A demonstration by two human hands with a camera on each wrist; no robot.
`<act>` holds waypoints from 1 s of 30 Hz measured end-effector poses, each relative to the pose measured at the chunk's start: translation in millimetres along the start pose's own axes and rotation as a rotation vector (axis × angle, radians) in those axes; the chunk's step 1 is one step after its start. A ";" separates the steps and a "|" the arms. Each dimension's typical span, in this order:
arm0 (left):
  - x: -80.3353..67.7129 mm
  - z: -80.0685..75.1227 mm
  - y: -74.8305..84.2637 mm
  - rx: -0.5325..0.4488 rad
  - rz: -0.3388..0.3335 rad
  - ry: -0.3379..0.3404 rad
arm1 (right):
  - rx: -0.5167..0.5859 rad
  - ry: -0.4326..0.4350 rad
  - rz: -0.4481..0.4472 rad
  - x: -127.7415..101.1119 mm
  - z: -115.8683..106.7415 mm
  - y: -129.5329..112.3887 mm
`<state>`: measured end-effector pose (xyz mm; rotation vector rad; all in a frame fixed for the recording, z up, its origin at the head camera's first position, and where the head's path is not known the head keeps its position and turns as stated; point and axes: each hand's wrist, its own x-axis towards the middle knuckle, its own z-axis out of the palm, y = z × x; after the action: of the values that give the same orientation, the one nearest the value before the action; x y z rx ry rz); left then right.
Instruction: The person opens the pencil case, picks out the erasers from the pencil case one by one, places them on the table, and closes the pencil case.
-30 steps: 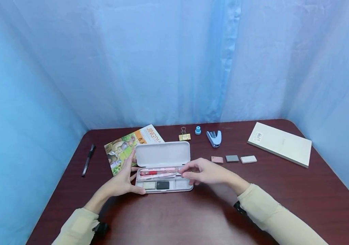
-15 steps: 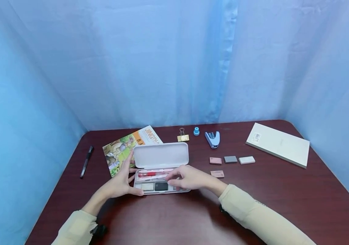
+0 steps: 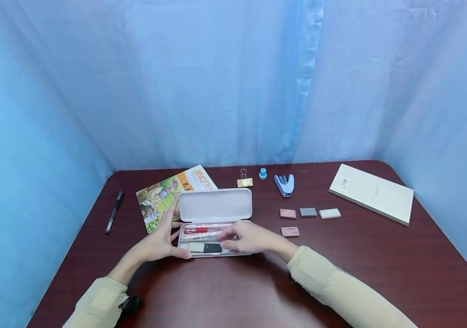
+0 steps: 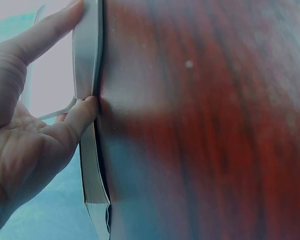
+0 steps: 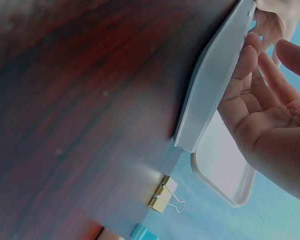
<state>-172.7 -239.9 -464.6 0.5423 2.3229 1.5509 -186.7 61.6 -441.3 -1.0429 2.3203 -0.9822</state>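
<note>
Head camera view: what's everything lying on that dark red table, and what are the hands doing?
Open white plastic pencil case: one, white, table centre, lid up.
Red pen: one, red, in the case's long compartment beside pinkish pens.
Black eraser: one, black, front compartment, next to a cream one.
Loose erasers: four, two pink, grey, white, right of the case.
Black pen: one, far left.
Picture booklet: one, colourful, behind the case.
Gold binder clip: one, back centre.
Blue stapler: one, back.
Cream notebook: one, far right.
Left hand: steadies the case's left end.
Right hand: fingers over the case's compartments.
</note>
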 end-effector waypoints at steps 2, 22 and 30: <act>0.0 -0.2 0.0 -0.002 -0.002 -0.002 | -0.007 0.001 -0.001 0.5 0.5 -0.4; 0.6 -0.8 1.4 0.000 -0.009 -0.002 | -0.079 -0.031 0.005 3.9 1.2 -2.9; 0.8 -1.3 1.5 -0.005 -0.014 -0.004 | -0.042 -0.020 0.004 3.9 0.2 -3.5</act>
<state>-173.8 -240.1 -462.7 0.5263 2.3142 1.5483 -187.3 56.9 -439.1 -1.0595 2.3348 -0.9211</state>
